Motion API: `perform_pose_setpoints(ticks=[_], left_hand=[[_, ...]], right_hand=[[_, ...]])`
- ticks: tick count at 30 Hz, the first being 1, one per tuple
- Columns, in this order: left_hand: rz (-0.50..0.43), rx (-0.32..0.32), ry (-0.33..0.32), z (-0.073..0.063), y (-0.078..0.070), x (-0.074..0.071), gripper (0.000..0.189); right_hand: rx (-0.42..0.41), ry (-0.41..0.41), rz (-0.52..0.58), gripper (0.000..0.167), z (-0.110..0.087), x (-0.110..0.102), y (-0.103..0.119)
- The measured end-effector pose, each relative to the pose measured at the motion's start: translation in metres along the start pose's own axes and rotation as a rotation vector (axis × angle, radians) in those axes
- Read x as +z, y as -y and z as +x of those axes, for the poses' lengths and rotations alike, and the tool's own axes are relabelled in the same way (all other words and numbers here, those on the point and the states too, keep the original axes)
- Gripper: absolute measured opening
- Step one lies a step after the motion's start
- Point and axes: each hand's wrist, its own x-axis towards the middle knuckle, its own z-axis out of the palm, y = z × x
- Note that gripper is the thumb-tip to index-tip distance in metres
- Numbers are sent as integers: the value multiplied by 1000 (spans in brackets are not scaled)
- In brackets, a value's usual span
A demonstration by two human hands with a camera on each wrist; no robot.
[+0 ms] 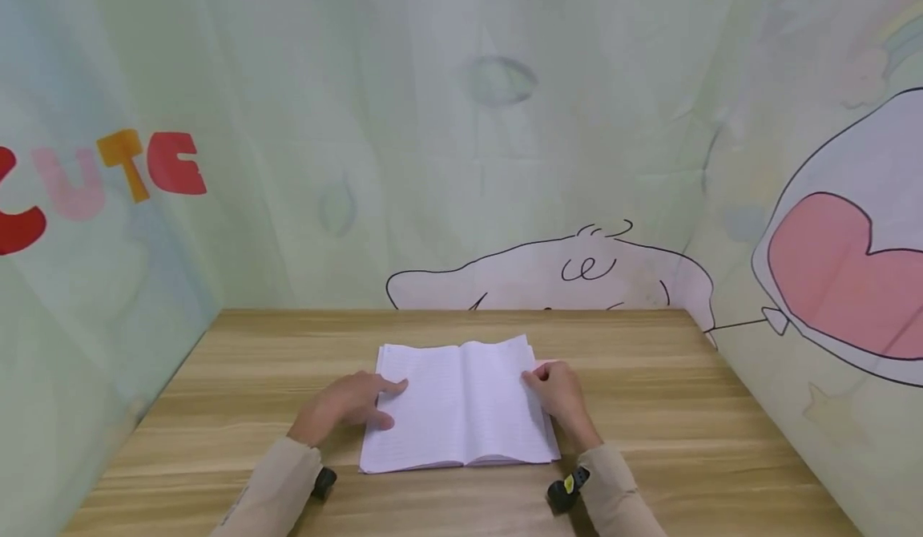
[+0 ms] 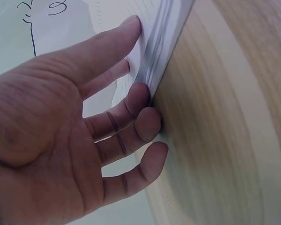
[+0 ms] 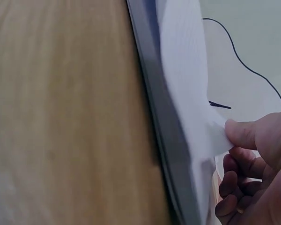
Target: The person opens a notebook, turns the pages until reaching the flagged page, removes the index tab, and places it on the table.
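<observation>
An open notebook [image 1: 433, 409] with white lined pages lies spread flat on the wooden table. At its left edge rests my left hand [image 1: 353, 399], thumb and index finger on the left page. In the left wrist view, this hand's other fingers [image 2: 149, 124] are loosely bent beside the stacked page edges [image 2: 161, 47]. My right hand [image 1: 562, 397] pinches the outer edge of the right page [image 1: 502, 393]. The right wrist view shows that page [image 3: 187, 89] lifted off the sheets below, its edge between thumb [image 3: 241, 133] and index finger.
The wood-grain table [image 1: 274, 345] reaches back to a printed fabric backdrop [image 1: 288, 120] with a cartoon figure, letters and a balloon. Black wrist devices [image 1: 564, 493] sit by the cuffs. A bit of pink [image 1: 546, 363] shows beyond the notebook's right edge.
</observation>
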Motion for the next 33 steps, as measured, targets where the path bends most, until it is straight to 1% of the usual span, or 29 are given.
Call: perform_pose_setpoints(ticks=[4, 8, 10, 14, 16, 20, 22, 28, 30, 33], left_hand=[[-12, -3, 8, 0, 1, -1, 65], [-24, -33, 18, -1, 1, -3, 65], [-22, -37, 19, -1, 1, -3, 64], [-14, -34, 14, -1, 2, -1, 65], [-11, -32, 13, -1, 2, 0, 65], [-20, -35, 9, -1, 1, 1, 64], [-21, -38, 7, -2, 1, 1, 63], [-18, -40, 0, -5, 1, 0, 62], [-19, -26, -3, -6, 1, 0, 61], [-25, 17, -13, -6, 3, 1, 55]], right_hand=[[-20, 12, 19, 21, 2, 3, 2], [-48, 18, 71, 25, 5, 3, 7], [-71, 25, 82, 26, 4, 4, 10], [-86, 68, 128, 29, 0, 6, 21], [-74, 100, 196, 31, -1, 7, 26], [-21, 184, 342, 35, -2, 11, 38], [0, 227, 388, 36, -3, 13, 45], [-15, 307, 433, 36, -9, 32, 61], [-21, 324, 434, 33, -10, 41, 64], [-17, 337, 432, 27, -11, 54, 67]])
